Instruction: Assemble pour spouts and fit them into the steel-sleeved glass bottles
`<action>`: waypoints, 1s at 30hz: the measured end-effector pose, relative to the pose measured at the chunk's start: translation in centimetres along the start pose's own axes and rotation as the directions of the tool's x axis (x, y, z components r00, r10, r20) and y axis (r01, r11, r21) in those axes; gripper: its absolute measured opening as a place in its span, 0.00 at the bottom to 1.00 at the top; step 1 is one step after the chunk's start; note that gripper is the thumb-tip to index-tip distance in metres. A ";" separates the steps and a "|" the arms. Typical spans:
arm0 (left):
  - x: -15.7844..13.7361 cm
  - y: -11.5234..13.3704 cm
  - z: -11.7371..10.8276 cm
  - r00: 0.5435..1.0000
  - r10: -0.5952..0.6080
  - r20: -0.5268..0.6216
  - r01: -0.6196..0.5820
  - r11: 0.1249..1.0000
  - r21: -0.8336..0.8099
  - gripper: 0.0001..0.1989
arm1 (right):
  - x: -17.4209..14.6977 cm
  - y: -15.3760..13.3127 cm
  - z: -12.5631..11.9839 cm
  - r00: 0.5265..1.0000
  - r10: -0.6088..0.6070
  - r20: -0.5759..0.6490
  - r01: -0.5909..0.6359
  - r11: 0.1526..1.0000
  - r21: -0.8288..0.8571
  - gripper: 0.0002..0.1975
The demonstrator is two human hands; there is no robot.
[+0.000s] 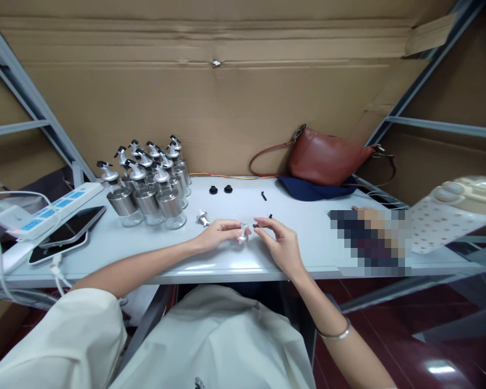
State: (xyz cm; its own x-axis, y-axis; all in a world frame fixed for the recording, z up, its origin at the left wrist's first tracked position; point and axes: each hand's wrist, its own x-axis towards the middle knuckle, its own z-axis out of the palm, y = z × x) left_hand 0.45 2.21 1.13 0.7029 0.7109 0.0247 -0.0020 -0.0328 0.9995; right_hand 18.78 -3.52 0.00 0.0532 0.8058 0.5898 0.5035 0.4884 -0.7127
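Pinched in my left hand (222,234) is a silver pourer top (243,236), held just above the table near its front edge. My right hand (281,246), close beside it, grips a small black piece (256,226) between thumb and fingertips; it looks like a spout cap. A second silver pourer top (203,218) lies on the table beyond my left hand. Two black stoppers (213,189) stand farther back. One black lever-like cap (264,196) lies behind my right hand, and another small black part (270,216) shows just past its fingers.
Several glass oil bottles (170,202) with steel bands and pourer tops crowd the left. A power strip (60,208) and phones (73,227) lie farther left. At the right are a brown handbag (328,159) on dark blue cloth (319,190) and a dotted tumbler (441,221). Cardboard walls the back.
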 end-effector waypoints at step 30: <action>0.2 -0.4 -0.4 0.999 0.004 0.051 -0.014 0.983 0.182 0.12 | 0.1 0.3 -0.5 0.973 -0.145 0.178 0.120 0.982 0.145 0.08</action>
State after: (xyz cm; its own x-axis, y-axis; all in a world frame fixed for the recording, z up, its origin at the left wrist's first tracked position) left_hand 0.28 2.65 0.73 0.7381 0.6741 0.0280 0.1182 -0.1701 0.9783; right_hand 19.35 -3.42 0.07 -0.1752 0.7730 0.6098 0.3762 0.6249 -0.6841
